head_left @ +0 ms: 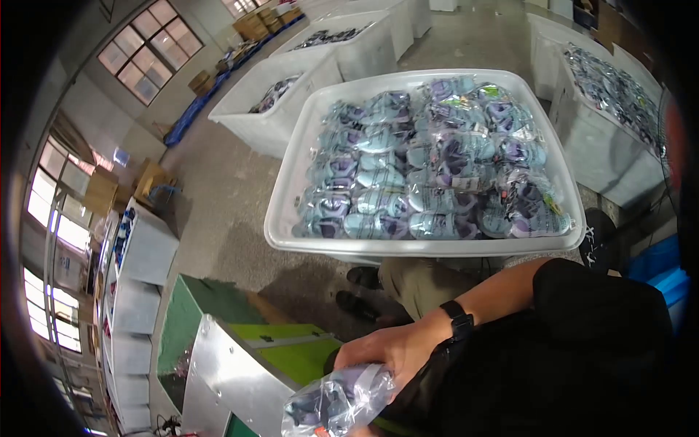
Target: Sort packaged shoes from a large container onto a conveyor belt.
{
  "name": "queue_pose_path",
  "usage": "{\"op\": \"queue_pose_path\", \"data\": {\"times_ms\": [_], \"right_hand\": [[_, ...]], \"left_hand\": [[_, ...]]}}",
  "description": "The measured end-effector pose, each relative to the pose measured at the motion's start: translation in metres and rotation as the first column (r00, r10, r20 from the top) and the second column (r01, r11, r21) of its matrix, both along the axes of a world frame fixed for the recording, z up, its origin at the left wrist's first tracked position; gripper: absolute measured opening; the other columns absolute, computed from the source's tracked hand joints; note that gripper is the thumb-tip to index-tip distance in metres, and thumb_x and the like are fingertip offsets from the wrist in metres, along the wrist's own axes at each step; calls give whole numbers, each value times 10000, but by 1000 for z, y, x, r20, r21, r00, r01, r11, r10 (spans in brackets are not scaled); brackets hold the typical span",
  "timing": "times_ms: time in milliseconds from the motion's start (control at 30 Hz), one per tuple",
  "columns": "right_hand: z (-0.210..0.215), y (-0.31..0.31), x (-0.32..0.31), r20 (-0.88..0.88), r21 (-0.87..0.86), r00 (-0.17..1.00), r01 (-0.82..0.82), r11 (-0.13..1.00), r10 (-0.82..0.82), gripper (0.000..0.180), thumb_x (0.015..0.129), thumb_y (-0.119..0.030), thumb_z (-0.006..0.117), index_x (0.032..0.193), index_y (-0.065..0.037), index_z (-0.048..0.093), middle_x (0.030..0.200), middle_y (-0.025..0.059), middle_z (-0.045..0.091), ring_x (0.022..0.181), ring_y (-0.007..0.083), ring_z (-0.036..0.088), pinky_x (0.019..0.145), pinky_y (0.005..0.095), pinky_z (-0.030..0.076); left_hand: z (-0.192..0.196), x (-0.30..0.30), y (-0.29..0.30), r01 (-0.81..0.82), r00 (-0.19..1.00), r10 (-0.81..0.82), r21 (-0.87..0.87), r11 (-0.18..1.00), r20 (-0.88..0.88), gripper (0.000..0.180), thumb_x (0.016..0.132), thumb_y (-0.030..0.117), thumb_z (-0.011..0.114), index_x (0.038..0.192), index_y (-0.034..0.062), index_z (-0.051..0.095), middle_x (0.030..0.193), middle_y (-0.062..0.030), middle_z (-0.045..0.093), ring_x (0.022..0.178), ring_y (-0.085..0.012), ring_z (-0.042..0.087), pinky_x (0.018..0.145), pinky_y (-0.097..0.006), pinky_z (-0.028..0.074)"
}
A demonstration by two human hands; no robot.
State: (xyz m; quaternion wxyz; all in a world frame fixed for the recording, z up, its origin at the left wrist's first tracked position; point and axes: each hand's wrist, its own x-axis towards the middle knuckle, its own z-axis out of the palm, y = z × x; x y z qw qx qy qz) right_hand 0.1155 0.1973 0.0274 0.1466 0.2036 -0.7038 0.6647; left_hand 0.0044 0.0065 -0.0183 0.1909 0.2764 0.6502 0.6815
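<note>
My right hand, with a black watch on its wrist, reaches across to the lower middle. Its fingers are closed round a clear plastic bag holding a pale blue and purple shoe. The bag is crinkled and partly hides the shoe. A small patch of skin at the lower edge under the bag seems to be my left hand; its fingers are hidden. Beyond the hands stands a large white tub. Rows of similar bagged shoes fill it, several lying on top of others.
A metal panel and a green box-like stand are close at the left. White bins stand behind the tub, and another filled bin is at the right. Dark shoes show on the floor below the tub.
</note>
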Motion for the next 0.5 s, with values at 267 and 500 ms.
{"op": "queue_pose_path", "data": {"times_ms": [267, 500], "right_hand": [[27, 46, 60, 235, 154, 952, 165, 974, -198, 765, 730, -264, 922, 1332, 21, 545, 1250, 132, 605, 1143, 265, 634, 936, 382, 515], [56, 94, 111, 40, 563, 807, 469, 680, -589, 764, 721, -364, 928, 1286, 9, 572, 1126, 169, 637, 1065, 359, 653, 890, 426, 538]], "left_hand": [[21, 34, -34, 152, 958, -99, -184, 971, 267, 805, 911, -76, 738, 1578, -2, 293, 1520, -175, 490, 1346, -251, 515, 1166, -413, 390], [19, 37, -18, 287, 940, -237, -191, 939, 246, 400, 968, -51, 689, 1332, 44, 554, 1227, -69, 649, 1124, -170, 629, 1018, -312, 498]]}}
